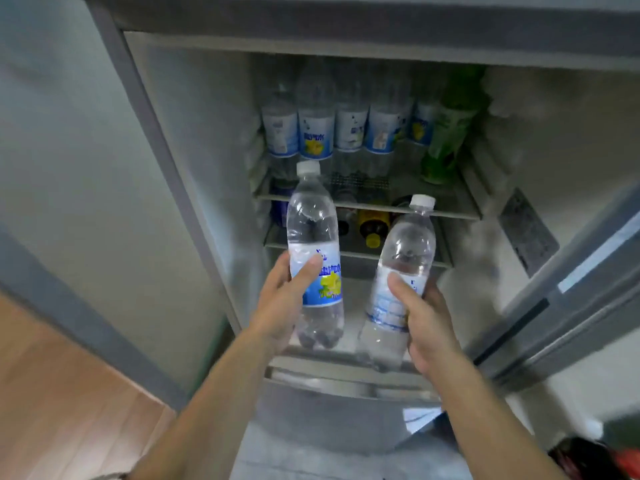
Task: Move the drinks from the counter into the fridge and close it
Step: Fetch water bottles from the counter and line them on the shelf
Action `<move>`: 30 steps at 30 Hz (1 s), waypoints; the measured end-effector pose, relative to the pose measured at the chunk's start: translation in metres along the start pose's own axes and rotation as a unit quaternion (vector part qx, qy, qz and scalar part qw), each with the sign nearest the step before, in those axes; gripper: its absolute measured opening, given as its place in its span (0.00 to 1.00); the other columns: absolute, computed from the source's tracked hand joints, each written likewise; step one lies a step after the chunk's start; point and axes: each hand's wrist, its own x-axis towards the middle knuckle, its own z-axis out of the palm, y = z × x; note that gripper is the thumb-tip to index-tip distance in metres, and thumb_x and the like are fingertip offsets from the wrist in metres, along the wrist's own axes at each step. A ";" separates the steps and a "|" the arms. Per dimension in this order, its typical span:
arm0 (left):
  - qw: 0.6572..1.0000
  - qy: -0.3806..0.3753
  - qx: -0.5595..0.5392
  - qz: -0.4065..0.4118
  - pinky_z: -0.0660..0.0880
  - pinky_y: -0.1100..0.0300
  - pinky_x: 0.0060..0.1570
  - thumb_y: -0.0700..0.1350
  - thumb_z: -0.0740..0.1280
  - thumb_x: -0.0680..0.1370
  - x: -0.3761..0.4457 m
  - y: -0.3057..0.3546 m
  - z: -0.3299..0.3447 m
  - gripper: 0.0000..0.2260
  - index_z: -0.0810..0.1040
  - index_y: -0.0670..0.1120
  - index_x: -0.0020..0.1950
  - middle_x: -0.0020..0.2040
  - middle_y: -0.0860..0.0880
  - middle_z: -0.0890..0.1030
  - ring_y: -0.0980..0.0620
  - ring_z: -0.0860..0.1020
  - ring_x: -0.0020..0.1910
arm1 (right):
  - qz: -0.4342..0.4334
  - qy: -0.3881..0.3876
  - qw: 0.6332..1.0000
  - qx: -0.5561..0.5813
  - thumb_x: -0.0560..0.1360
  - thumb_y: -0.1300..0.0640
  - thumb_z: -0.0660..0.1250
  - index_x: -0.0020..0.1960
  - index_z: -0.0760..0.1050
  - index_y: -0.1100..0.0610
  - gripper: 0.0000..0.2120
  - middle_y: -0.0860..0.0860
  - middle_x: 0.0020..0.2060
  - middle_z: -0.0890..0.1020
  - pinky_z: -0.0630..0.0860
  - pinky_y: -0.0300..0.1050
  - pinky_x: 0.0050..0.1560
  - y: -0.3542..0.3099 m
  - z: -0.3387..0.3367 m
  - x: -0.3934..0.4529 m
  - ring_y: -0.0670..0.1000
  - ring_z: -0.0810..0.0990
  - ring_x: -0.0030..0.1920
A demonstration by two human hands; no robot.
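I stand before the open fridge (194, 140). My left hand (284, 306) grips a clear bottle (313, 230) with a white cap and a blue label with a yellow lemon, held upright. My right hand (426, 323) grips a second clear bottle (405, 247) with a white cap and a blue-and-white label, tilted slightly right. Both bottles hang in front of the fridge's lower shelves. On the upper glass shelf (450, 209) stands a row of several similar clear bottles (317, 133) and a green bottle (446, 133) at the right.
The fridge door (571, 292) stands open at the right. Dark and yellow-capped bottles (374, 228) lie on the lower shelf. A drawer front (329, 382) sits below the hands. Wooden floor (52, 393) lies at the lower left; a dark and red object (595, 459) is at the bottom right.
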 end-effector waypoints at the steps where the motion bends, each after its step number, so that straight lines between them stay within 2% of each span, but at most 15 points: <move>1: 1.000 -0.003 0.006 0.020 0.81 0.51 0.47 0.56 0.73 0.70 0.016 0.012 0.002 0.15 0.81 0.57 0.55 0.52 0.49 0.86 0.47 0.85 0.51 | -0.017 0.014 1.000 0.003 0.74 0.58 0.73 0.57 0.78 0.53 0.12 0.54 0.51 0.86 0.82 0.57 0.53 -0.011 0.010 0.014 0.55 0.85 0.50; 4: 0.996 -0.005 0.020 0.089 0.79 0.50 0.57 0.54 0.73 0.69 0.058 0.045 0.012 0.21 0.77 0.51 0.60 0.54 0.49 0.85 0.49 0.84 0.54 | -0.092 0.044 0.995 0.008 0.73 0.58 0.74 0.52 0.78 0.50 0.10 0.45 0.46 0.86 0.81 0.53 0.55 -0.047 0.035 0.052 0.51 0.85 0.50; 7: 0.989 -0.020 0.038 0.139 0.78 0.46 0.61 0.53 0.77 0.68 0.095 0.070 0.031 0.28 0.75 0.47 0.65 0.60 0.46 0.83 0.47 0.82 0.58 | -0.184 0.072 0.980 -0.016 0.74 0.59 0.74 0.53 0.76 0.49 0.12 0.38 0.41 0.85 0.81 0.37 0.45 -0.080 0.047 0.085 0.41 0.85 0.45; 8: 0.986 -0.024 0.052 0.154 0.77 0.45 0.62 0.53 0.76 0.69 0.106 0.076 0.038 0.29 0.74 0.47 0.66 0.62 0.46 0.81 0.47 0.80 0.60 | -0.209 0.080 0.974 -0.030 0.74 0.59 0.74 0.53 0.75 0.48 0.13 0.36 0.41 0.84 0.79 0.33 0.42 -0.089 0.049 0.094 0.38 0.84 0.44; 10: 0.978 -0.030 0.085 0.189 0.76 0.46 0.63 0.51 0.75 0.72 0.130 0.086 0.053 0.25 0.73 0.49 0.66 0.64 0.47 0.79 0.48 0.78 0.63 | -0.240 0.101 0.964 -0.059 0.73 0.57 0.75 0.57 0.74 0.48 0.15 0.39 0.47 0.84 0.79 0.34 0.46 -0.104 0.051 0.111 0.37 0.83 0.47; 12: 0.970 -0.031 0.113 0.214 0.77 0.51 0.61 0.48 0.74 0.74 0.151 0.093 0.066 0.23 0.71 0.49 0.66 0.63 0.48 0.79 0.51 0.79 0.61 | -0.251 0.106 0.958 -0.086 0.74 0.53 0.74 0.64 0.72 0.51 0.20 0.42 0.52 0.82 0.78 0.34 0.48 -0.115 0.050 0.127 0.38 0.82 0.51; 14: 0.967 -0.033 0.124 0.222 0.79 0.61 0.55 0.46 0.74 0.75 0.167 0.093 0.078 0.24 0.70 0.47 0.67 0.62 0.48 0.79 0.53 0.79 0.58 | -0.251 0.108 0.956 -0.105 0.76 0.52 0.72 0.68 0.70 0.52 0.23 0.40 0.51 0.80 0.75 0.25 0.40 -0.120 0.048 0.144 0.32 0.80 0.47; 16: 0.964 -0.024 0.132 0.229 0.77 0.68 0.52 0.45 0.74 0.75 0.180 0.089 0.088 0.26 0.69 0.46 0.70 0.63 0.49 0.78 0.55 0.78 0.58 | -0.250 0.114 0.954 -0.119 0.77 0.52 0.71 0.70 0.67 0.53 0.24 0.42 0.52 0.78 0.72 0.22 0.35 -0.122 0.045 0.161 0.32 0.80 0.46; 18: 0.961 -0.009 0.141 0.236 0.76 0.71 0.51 0.45 0.73 0.76 0.188 0.084 0.095 0.27 0.68 0.47 0.72 0.63 0.50 0.77 0.61 0.77 0.56 | -0.248 0.118 0.952 -0.137 0.77 0.53 0.70 0.71 0.66 0.54 0.26 0.44 0.56 0.78 0.74 0.25 0.42 -0.123 0.042 0.177 0.38 0.78 0.52; 20: 0.960 0.003 0.140 0.244 0.74 0.77 0.45 0.44 0.73 0.76 0.195 0.080 0.096 0.27 0.68 0.46 0.72 0.61 0.52 0.76 0.69 0.76 0.50 | -0.248 0.114 0.951 -0.145 0.77 0.55 0.70 0.73 0.64 0.55 0.27 0.48 0.61 0.77 0.76 0.33 0.54 -0.123 0.041 0.190 0.44 0.77 0.58; 22: 0.955 0.011 0.158 0.250 0.73 0.78 0.45 0.44 0.74 0.75 0.201 0.078 0.093 0.29 0.67 0.46 0.73 0.63 0.51 0.76 0.67 0.77 0.52 | -0.254 0.106 0.948 -0.162 0.77 0.56 0.71 0.74 0.63 0.56 0.29 0.51 0.65 0.76 0.74 0.37 0.58 -0.122 0.043 0.198 0.48 0.76 0.62; 24: 0.946 0.009 0.193 0.261 0.75 0.73 0.54 0.46 0.75 0.74 0.203 0.077 0.090 0.32 0.65 0.46 0.74 0.68 0.50 0.75 0.58 0.76 0.61 | -0.270 0.110 0.940 -0.180 0.76 0.57 0.72 0.72 0.65 0.57 0.28 0.51 0.62 0.77 0.76 0.35 0.54 -0.122 0.043 0.202 0.47 0.78 0.59; 26: 0.931 0.010 0.236 0.278 0.75 0.60 0.63 0.47 0.76 0.73 0.202 0.075 0.087 0.34 0.64 0.45 0.74 0.69 0.48 0.75 0.53 0.74 0.66 | -0.267 0.120 0.937 -0.190 0.73 0.56 0.75 0.69 0.67 0.55 0.29 0.48 0.59 0.78 0.77 0.34 0.51 -0.120 0.039 0.203 0.44 0.79 0.57; 28: 0.911 0.011 0.284 0.300 0.74 0.52 0.65 0.48 0.77 0.72 0.200 0.073 0.083 0.35 0.64 0.45 0.74 0.70 0.47 0.74 0.49 0.73 0.68 | -0.246 0.139 0.926 -0.249 0.68 0.53 0.79 0.69 0.67 0.54 0.34 0.50 0.62 0.77 0.79 0.43 0.56 -0.114 0.033 0.202 0.49 0.78 0.61; 30: 0.887 0.015 0.336 0.315 0.74 0.49 0.65 0.49 0.77 0.71 0.199 0.070 0.078 0.38 0.62 0.43 0.75 0.71 0.45 0.73 0.48 0.73 0.69 | -0.208 0.144 0.907 -0.335 0.67 0.49 0.80 0.70 0.67 0.54 0.37 0.52 0.65 0.77 0.78 0.50 0.61 -0.105 0.025 0.201 0.52 0.77 0.64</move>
